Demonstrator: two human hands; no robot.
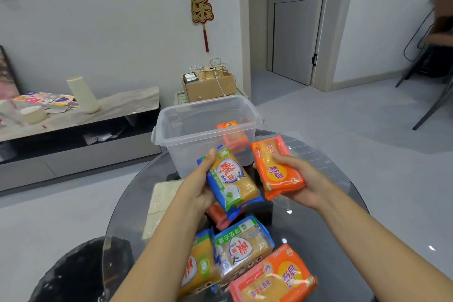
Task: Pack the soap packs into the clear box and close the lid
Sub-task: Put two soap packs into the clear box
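The clear box (186,135) stands open on the round glass table, with one orange soap pack (232,137) inside it at the right. My left hand (198,186) holds a blue soap pack (231,181) just in front of the box. My right hand (301,179) holds an orange soap pack (277,169) beside it, to the right of the box. Near me on the table lie more packs: a blue one (242,245), another blue one (201,265), an orange one (272,277), and a reddish one (218,216) under my left hand. The clear lid (316,154) lies right of the box.
The glass table's rim (115,216) curves at the left. A pale wrapped block (159,206) lies under the glass left of my arm. A low TV bench (73,117) with a vase stands at the left; a cardboard box (208,86) sits behind the clear box.
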